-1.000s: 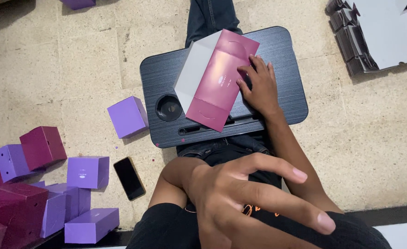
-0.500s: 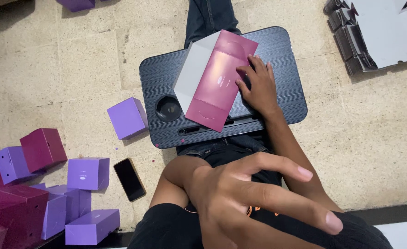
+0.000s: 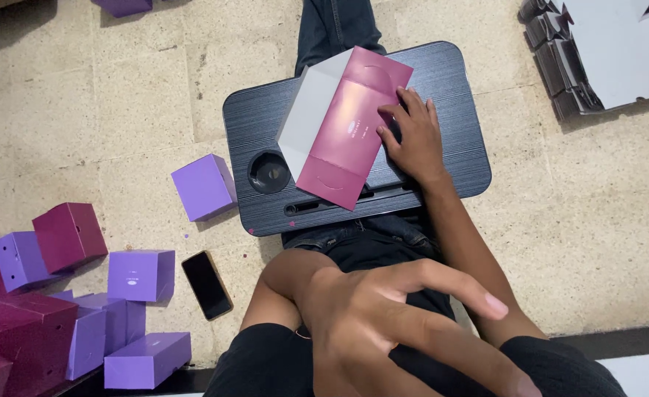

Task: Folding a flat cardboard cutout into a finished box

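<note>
The flat, unfolded carton (image 3: 346, 129) lies on the dark lap tabletop (image 3: 457, 110), its long axis slanting from upper right down to lower left; its outer face is glossy magenta with a small pale mark, and a grey-white inner panel shows along its left side. The right hand (image 3: 413, 136) rests palm down on the carton's right edge, fingers (image 3: 391, 114) together and flat, clamped on nothing. The left hand (image 3: 383, 323) hovers close to the camera, fingers spread and empty, while purple and magenta boxes (image 3: 141, 276) and a phone (image 3: 207, 284) lie on the floor to the left.

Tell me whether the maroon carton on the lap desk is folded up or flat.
Flat: the maroon carton lies unassembled on the lap desk, right hand pressing its edge.
</note>
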